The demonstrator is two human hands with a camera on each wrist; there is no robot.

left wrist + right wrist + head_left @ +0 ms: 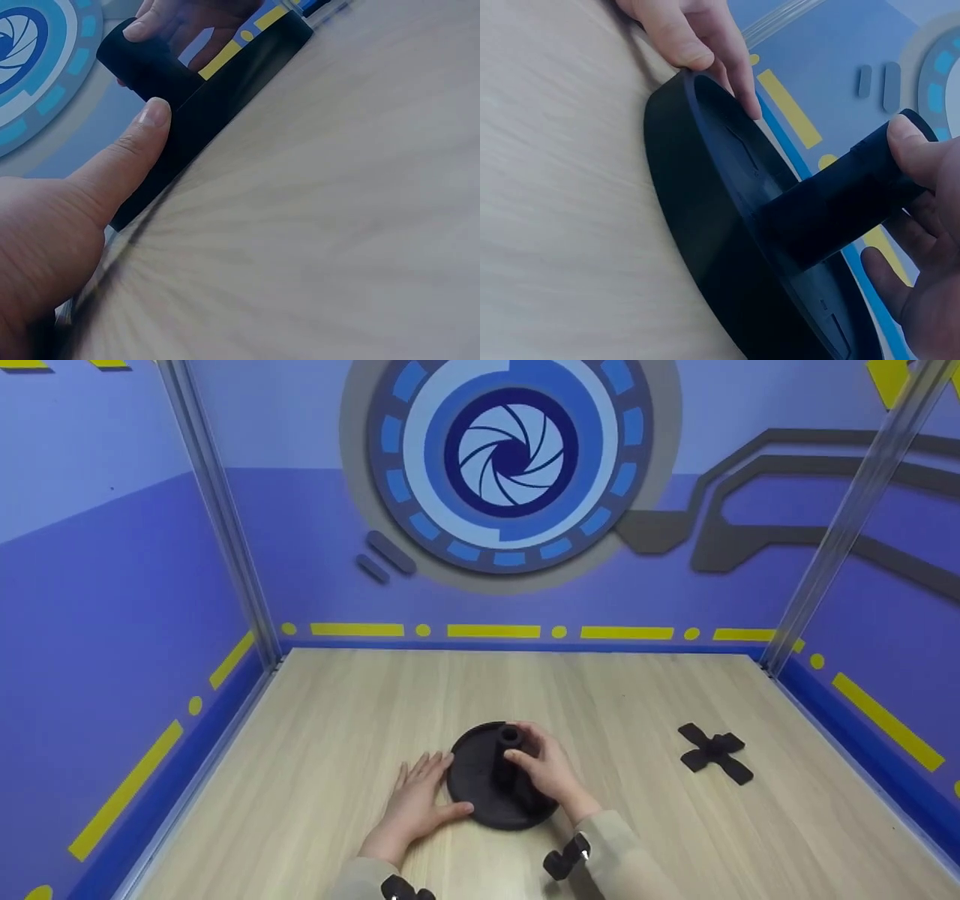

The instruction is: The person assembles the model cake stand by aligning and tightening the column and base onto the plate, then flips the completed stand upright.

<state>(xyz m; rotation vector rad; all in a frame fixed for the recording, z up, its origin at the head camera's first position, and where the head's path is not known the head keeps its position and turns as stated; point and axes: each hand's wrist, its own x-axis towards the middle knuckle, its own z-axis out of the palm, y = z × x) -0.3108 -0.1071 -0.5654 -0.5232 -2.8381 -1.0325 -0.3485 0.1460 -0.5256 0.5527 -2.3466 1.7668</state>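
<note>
A round black base with a raised rim (471, 780) lies on the wooden table. From its inside stands a hollow black cylinder (504, 769), slightly tilted in the right wrist view. My right hand (549, 766) grips the cylinder near its top, thumb on the near side and fingers behind. With fairly straight fingers, my left hand (420, 806) touches the left side of the base; its thumb (127, 161) presses the outer rim in the left wrist view. Where the cylinder meets the base is dark, so I cannot tell if they are joined.
A black four-bladed propeller (714, 747) lies on the table to the right, apart from both hands. Printed blue panels (300, 547) with metal corner posts (217, 502) enclose the table (360, 690) at the back and sides.
</note>
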